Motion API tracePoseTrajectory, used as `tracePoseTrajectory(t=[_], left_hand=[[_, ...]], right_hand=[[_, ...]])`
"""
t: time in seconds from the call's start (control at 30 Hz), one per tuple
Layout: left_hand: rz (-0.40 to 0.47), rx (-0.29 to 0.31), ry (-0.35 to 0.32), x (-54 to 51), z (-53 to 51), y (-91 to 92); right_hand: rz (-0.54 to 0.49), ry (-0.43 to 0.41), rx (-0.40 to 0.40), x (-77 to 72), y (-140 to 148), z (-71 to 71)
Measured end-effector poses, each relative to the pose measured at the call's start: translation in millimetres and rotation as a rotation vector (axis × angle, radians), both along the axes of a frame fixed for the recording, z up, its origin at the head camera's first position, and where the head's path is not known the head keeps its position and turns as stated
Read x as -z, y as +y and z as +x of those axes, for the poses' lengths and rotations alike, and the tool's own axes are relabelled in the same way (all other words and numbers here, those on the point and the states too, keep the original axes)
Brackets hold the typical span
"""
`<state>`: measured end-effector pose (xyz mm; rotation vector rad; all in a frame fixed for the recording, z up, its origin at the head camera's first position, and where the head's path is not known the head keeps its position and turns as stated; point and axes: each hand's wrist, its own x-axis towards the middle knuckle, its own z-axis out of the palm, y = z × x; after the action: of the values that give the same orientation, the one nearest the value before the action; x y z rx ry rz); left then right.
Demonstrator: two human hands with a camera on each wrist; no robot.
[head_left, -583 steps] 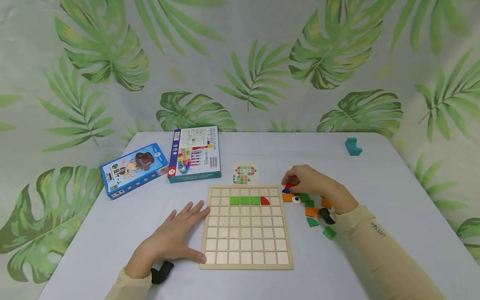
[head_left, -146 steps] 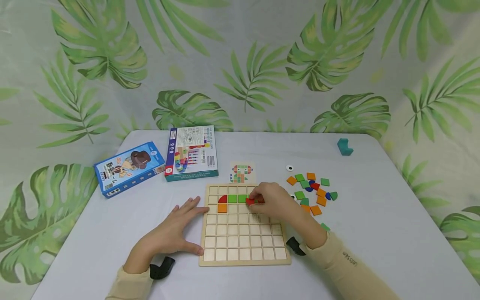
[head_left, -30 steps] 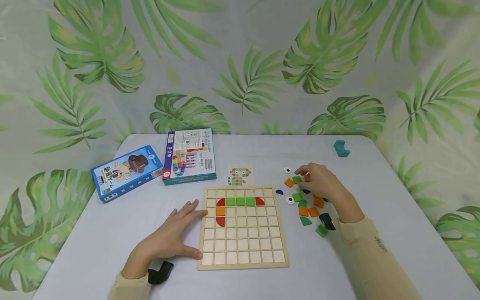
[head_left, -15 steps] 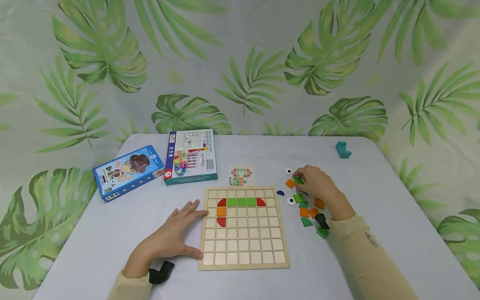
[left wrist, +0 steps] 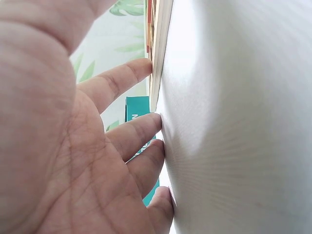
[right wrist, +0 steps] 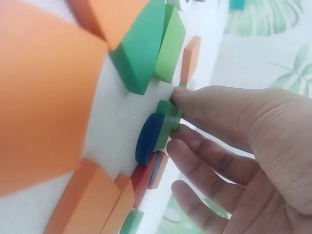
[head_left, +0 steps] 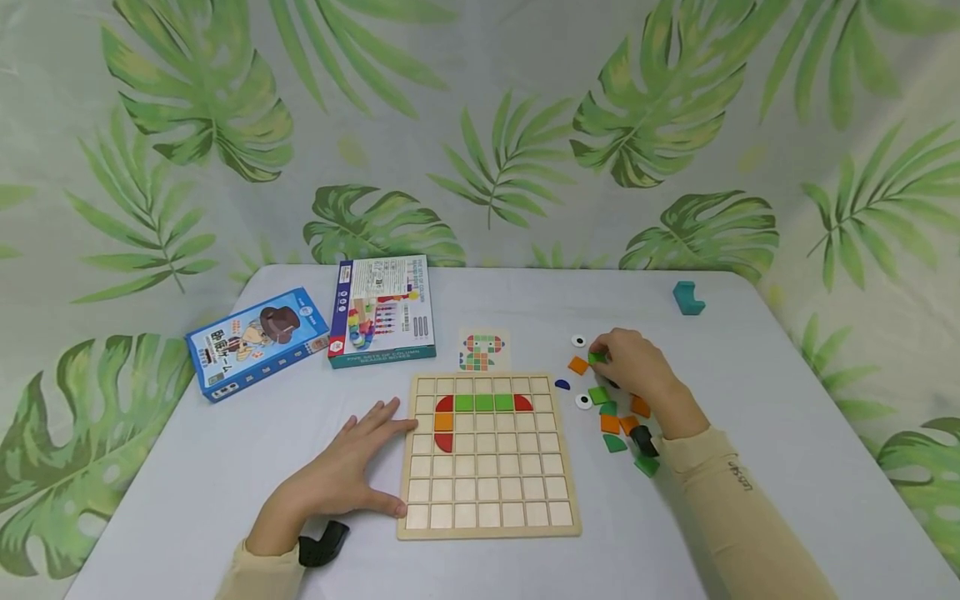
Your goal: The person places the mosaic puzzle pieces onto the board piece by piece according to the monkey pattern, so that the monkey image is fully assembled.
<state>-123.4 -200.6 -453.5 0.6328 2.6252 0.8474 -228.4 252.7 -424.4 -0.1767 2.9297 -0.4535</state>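
The wooden grid board (head_left: 498, 532) lies on the table with green, red and orange tiles set in its upper cells. My left hand (head_left: 341, 471) lies spread at the board's left side, thumb and index fingertip against its edge. To the right of the board, my right hand (head_left: 637, 367) pinches a light green square tile (head_left: 597, 357) between thumb and index finger. In the right wrist view, a blue tile (right wrist: 148, 139) and a green tile (right wrist: 165, 109) lie close to the fingertips. Part of the pile is hidden under the hand.
A pattern card (head_left: 484, 350) lies behind the board. Loose tiles, such as an orange square (head_left: 611, 424), and round eye pieces (head_left: 583, 402) lie at right. A blue box (head_left: 258, 342) and a bead box (head_left: 384, 312) stand back left; a teal block (head_left: 687, 298) sits back right.
Over the last second my right hand has closed in on the light green tile and taken it between the fingers. Earlier, red and orange tiles were added to the board. The left hand stays put.
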Motion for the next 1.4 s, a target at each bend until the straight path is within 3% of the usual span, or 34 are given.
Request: tracePoseTrajectory(t=[0.23, 0.53, 0.93, 1.4], left_hand=[[-0.002, 0.003, -0.004, 0.9, 0.2, 0.1], [-0.011, -0.001, -0.010, -0.9, 0.1, 1.0], [-0.010, 0.014, 0.005, 0.6, -0.2, -0.6], [-0.013, 0.019, 0.005, 1.3, -0.1, -1.4]], right_hand=[[0.013, 0.055, -0.016, 4.0, 1.9, -0.1], [-0.051, 0.105, -0.028, -7.4, -5.1, 9.5], [-0.087, 0.216, -0.219, -17.7, -55.2, 39.3], [-0.115, 0.123, -0.368, -12.0, -121.8, 67.9]])
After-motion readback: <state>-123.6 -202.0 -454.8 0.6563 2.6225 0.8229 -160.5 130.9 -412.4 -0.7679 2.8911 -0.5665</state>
